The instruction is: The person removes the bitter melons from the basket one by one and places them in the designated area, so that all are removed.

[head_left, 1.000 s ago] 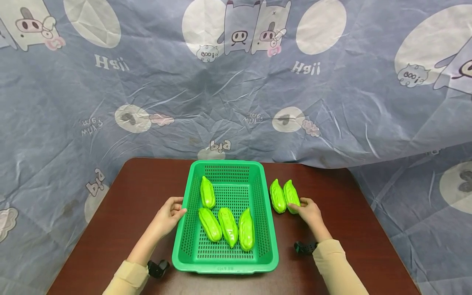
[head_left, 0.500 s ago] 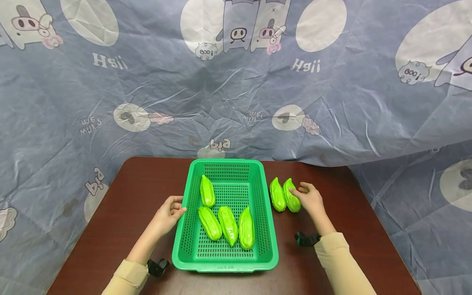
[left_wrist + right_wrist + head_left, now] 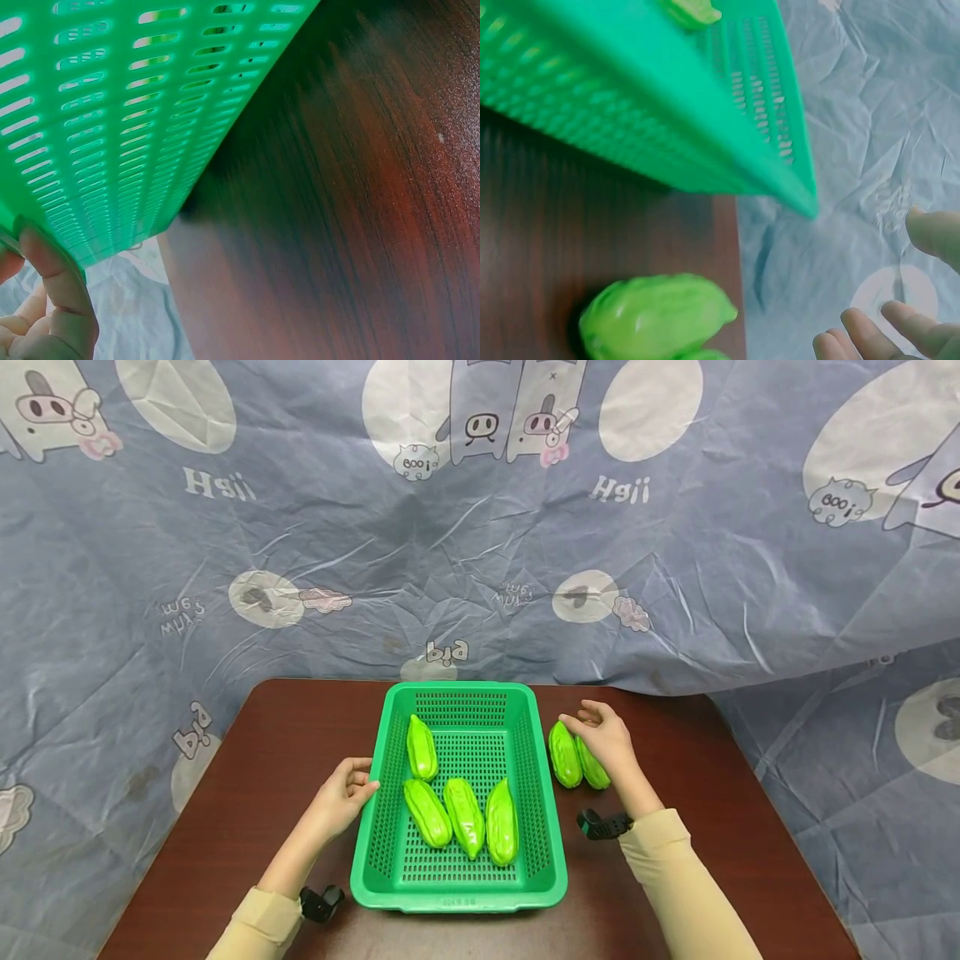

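A green plastic basket (image 3: 459, 902) stands in the middle of the table, with several shiny green bitter melons (image 3: 465, 818) lying inside it. My left hand (image 3: 341, 797) grips the basket's left rim, seen close in the left wrist view, where the fingers (image 3: 64, 289) bend at the rim. Right of the basket, two more bitter melons lie side by side: a left one (image 3: 565, 758) and a right one (image 3: 595, 767) partly hidden by my right hand (image 3: 606, 739). That hand hovers over their far ends, holding nothing; in the right wrist view its fingers (image 3: 911, 326) and thumb are spread apart.
The dark red-brown wooden table (image 3: 705, 827) extends on both sides of the basket. A blue-grey cloth (image 3: 420, 560) with cartoon prints hangs behind the table and at its sides. Each wrist wears a black camera strap.
My right hand has risen off the right bitter melon and moved away from me and leftward, over the far ends of the pair. My left hand and the basket stay put.
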The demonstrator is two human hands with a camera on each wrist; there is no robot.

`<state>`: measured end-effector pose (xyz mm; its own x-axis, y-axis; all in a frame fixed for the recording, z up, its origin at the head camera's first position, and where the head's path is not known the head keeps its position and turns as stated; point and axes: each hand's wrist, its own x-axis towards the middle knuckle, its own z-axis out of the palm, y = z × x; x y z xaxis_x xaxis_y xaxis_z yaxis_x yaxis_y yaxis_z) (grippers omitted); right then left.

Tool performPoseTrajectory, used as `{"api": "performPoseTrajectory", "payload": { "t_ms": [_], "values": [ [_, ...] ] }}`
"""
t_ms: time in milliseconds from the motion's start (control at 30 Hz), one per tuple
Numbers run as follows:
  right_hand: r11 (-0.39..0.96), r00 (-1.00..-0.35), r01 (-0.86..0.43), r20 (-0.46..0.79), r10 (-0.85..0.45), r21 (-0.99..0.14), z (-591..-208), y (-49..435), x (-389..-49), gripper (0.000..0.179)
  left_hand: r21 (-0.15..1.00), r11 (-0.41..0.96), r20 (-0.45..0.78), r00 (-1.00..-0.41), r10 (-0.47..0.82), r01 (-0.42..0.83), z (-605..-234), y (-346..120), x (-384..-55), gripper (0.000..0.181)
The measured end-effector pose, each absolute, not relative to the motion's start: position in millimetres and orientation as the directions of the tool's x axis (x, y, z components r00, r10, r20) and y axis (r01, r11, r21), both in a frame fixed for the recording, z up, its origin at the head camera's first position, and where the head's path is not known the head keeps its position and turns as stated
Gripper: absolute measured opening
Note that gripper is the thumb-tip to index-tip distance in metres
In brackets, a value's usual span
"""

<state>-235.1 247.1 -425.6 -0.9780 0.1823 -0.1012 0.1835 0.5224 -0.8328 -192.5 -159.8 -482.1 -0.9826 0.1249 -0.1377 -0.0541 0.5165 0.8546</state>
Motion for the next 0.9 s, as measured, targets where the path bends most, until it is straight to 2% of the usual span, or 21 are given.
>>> {"api": "performPoseTrajectory", "payload": {
  "t_ms": [500,900],
  "values": [
    [0.466,-0.991,0.128,-0.09,0.104,-0.876,-407.8,186.9,-251.0,0.066,0.853,0.517,-0.152,-0.981,0.123,-0.067,-482.0,-159.7,-192.2,0.045],
    [0.465,-0.992,0.125,-0.098,0.082,-0.876,-417.6,147.4,-258.6,0.065,0.851,0.522,-0.154,-0.979,0.132,-0.063,-481.8,-160.9,-192.8,0.044]
  ]
}}
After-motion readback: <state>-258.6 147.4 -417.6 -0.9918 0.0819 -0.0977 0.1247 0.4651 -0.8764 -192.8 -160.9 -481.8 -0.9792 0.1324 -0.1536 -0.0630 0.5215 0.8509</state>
